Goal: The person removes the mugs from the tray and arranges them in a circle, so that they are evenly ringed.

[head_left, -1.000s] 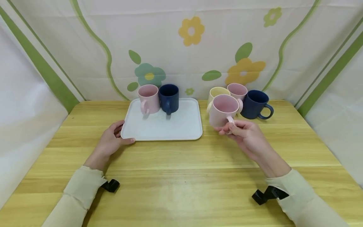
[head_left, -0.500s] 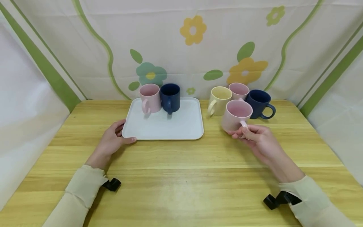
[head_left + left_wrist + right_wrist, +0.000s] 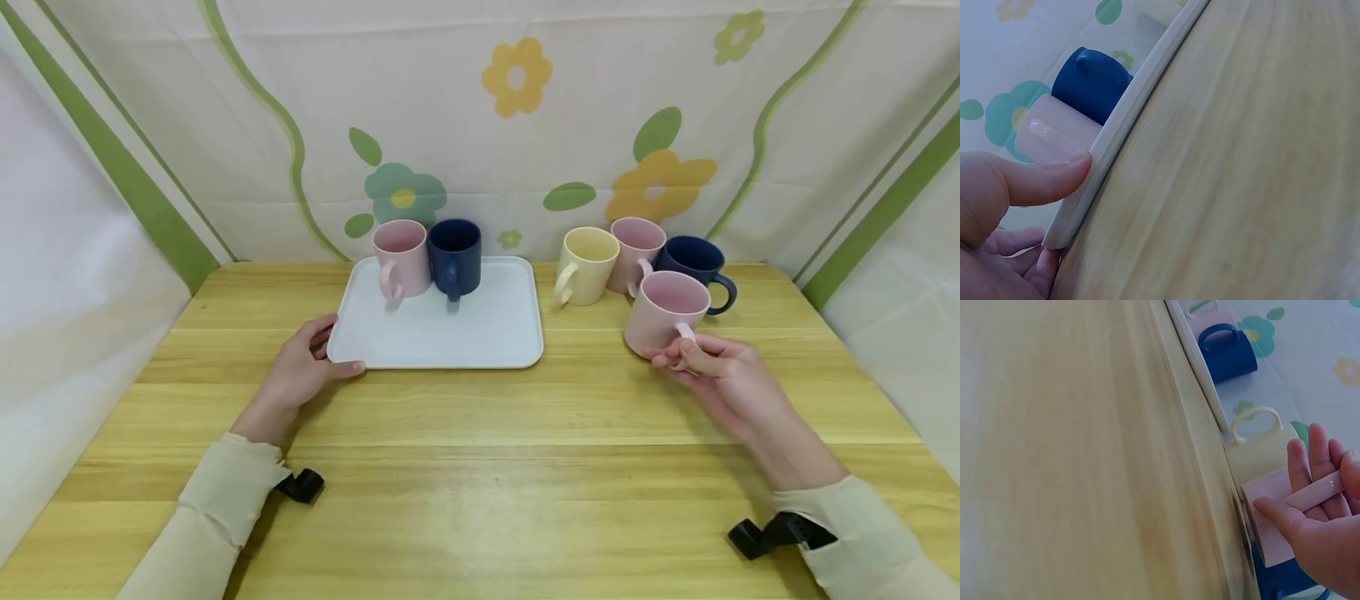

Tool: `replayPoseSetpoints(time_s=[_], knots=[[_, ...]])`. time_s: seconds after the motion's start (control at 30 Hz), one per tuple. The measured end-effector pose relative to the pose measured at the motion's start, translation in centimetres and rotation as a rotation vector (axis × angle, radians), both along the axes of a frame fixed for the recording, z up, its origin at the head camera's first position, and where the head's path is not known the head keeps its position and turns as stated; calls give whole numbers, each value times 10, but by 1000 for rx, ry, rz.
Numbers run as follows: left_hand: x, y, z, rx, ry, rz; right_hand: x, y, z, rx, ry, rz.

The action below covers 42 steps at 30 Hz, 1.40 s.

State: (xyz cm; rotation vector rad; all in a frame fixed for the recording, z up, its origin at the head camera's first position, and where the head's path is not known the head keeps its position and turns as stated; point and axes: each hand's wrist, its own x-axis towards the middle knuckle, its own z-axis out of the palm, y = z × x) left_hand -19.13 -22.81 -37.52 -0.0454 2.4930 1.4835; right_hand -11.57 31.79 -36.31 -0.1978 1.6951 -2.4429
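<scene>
Head view: right hand (image 3: 726,377) pinched the handle (image 3: 686,331) of a pink mug (image 3: 654,321) in front of the off-tray navy mug (image 3: 690,253), left hand (image 3: 298,371) gripping the white tray (image 3: 450,343); mug judged stiff, slick, breakable, moderately heavy, handle the surest hold.

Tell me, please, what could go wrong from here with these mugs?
The held mug might bump the blue mug behind it, since the two overlap in the head view. It could also tilt or slip, because the right hand holds it by the handle. If the left hand jerks the tray, the tray's pink mug and navy mug, standing close together, may knock.
</scene>
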Motion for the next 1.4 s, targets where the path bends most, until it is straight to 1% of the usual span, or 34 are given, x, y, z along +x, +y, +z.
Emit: replayPoseSetpoints(time_s=[0.27, 0.4, 0.57, 0.73, 0.83, 1.07, 1.4], knots=[[-2, 0, 0, 3, -4, 1, 0, 21, -7, -115, 11, 53], [-2, -1, -1, 1, -4, 0, -1, 33, -7, -146, 2, 90], [-1, 0, 0, -2, 2, -5, -1, 50, -8, -94, 12, 91], [-1, 0, 0, 1, 3, -2, 0, 65, -9, -45, 55, 100], [0, 0, 0, 1, 3, -1, -1, 70, -8, -16, 66, 95], [0, 0, 0, 3, -5, 0, -4, 82, -7, 25, 26, 41], [0, -1, 0, 16, -8, -2, -8, 86, -5, 62, -4, 24]])
